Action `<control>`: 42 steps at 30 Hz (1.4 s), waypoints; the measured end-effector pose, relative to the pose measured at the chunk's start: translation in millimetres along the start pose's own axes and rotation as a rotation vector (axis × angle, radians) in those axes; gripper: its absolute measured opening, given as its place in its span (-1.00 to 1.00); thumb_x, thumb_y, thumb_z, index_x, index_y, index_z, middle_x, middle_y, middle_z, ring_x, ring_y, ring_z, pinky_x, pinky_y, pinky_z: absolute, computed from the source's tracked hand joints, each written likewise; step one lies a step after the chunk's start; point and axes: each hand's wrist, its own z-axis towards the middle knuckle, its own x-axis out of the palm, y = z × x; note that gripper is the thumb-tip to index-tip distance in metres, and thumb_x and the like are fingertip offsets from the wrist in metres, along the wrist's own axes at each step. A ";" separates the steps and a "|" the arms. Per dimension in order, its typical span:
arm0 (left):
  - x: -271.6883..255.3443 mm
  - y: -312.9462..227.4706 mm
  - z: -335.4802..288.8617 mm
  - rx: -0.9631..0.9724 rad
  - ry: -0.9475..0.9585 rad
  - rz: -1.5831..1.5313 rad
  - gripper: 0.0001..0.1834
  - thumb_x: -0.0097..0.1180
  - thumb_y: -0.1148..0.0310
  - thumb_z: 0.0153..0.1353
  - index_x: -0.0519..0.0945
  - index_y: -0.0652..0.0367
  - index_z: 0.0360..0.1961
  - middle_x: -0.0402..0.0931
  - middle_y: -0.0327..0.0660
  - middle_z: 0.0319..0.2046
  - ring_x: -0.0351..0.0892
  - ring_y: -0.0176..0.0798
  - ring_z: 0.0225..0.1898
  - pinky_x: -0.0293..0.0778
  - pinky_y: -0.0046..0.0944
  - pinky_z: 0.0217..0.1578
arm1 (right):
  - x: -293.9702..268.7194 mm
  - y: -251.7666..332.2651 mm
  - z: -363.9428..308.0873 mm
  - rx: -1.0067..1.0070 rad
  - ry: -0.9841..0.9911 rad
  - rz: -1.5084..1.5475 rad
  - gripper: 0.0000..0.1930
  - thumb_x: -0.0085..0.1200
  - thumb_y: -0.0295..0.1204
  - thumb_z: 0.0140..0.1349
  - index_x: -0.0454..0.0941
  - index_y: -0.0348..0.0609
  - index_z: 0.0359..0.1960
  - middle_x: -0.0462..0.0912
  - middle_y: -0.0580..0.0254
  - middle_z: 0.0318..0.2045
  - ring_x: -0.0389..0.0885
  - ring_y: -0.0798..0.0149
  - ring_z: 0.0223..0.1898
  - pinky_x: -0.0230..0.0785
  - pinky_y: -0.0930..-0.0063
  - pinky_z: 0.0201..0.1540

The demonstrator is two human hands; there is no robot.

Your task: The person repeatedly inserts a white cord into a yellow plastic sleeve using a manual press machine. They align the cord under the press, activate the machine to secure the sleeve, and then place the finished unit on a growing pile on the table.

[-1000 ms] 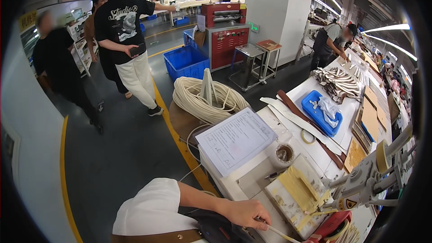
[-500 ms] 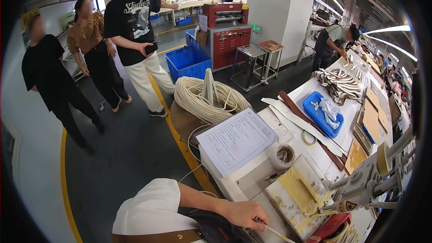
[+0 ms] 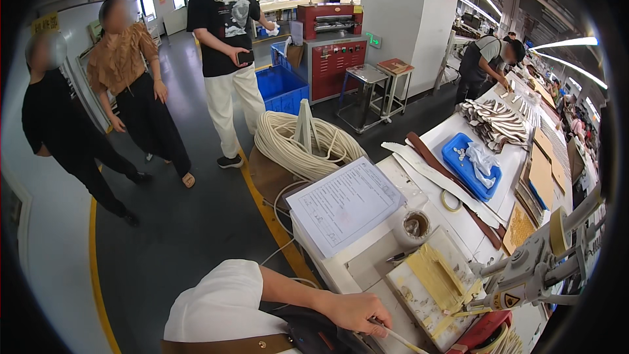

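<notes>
My left hand (image 3: 359, 313) is closed at the bottom of the view, its forearm reaching in from the left out of a white sleeve. Between its thumb and fingers is a thin off-white cord (image 3: 405, 341), which slants down to the lower right and leaves the picture. Just right of the hand lies a board covered with yellow tape (image 3: 438, 278). A red machine part (image 3: 481, 333) stands beyond the cord, beside a bundle of pale cord pieces (image 3: 508, 342). My right hand is out of the picture.
A large cream cord coil (image 3: 278, 147) sits on a stand past the table corner. Printed papers (image 3: 346, 204), a tape-wrapped cup (image 3: 411, 228) and a blue tray (image 3: 468, 167) are on the table. A grey machine arm (image 3: 524, 269) rises at right. Several people stand around.
Three people on the left have shifted: the one in white trousers is farther right, and the other two have changed position and stance. My left hand and the cord look the same.
</notes>
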 end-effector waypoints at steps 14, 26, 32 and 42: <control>-2.2 -3.0 0.7 -0.021 0.007 0.009 -0.71 0.23 0.23 0.38 0.67 0.31 -0.17 0.63 -0.20 -0.54 0.57 -0.30 -0.51 0.43 -0.23 -0.41 | 14.5 12.9 -1.6 0.039 -0.010 0.020 -0.58 0.04 -0.09 0.47 0.56 -0.26 0.01 0.57 0.22 -0.40 0.45 0.36 -0.45 0.29 0.47 -0.37; -3.8 -5.6 0.4 -0.040 0.023 0.017 -0.69 0.23 0.23 0.38 0.67 0.33 -0.15 0.63 -0.20 -0.54 0.55 -0.29 -0.50 0.41 -0.21 -0.41 | 22.9 19.8 -0.4 0.039 -0.004 -0.010 -0.60 0.09 -0.14 0.43 0.51 -0.26 0.03 0.50 0.28 -0.43 0.43 0.40 -0.48 0.29 0.50 -0.39; -7.4 -10.9 1.0 -0.061 0.045 0.014 -0.68 0.23 0.22 0.38 0.67 0.33 -0.14 0.63 -0.19 -0.54 0.56 -0.27 -0.50 0.42 -0.20 -0.40 | 28.2 22.1 0.4 0.046 -0.045 0.011 -0.69 0.14 -0.19 0.37 0.53 -0.20 -0.12 0.50 0.28 -0.43 0.43 0.37 -0.49 0.28 0.49 -0.40; -3.8 -3.4 1.4 -0.049 0.015 0.018 -0.68 0.24 0.21 0.37 0.67 0.32 -0.15 0.62 -0.19 -0.55 0.56 -0.27 -0.50 0.41 -0.21 -0.41 | 27.6 21.9 0.8 0.059 -0.033 0.014 -0.72 0.15 -0.20 0.37 0.53 -0.18 -0.17 0.50 0.26 -0.47 0.43 0.36 -0.48 0.29 0.45 -0.40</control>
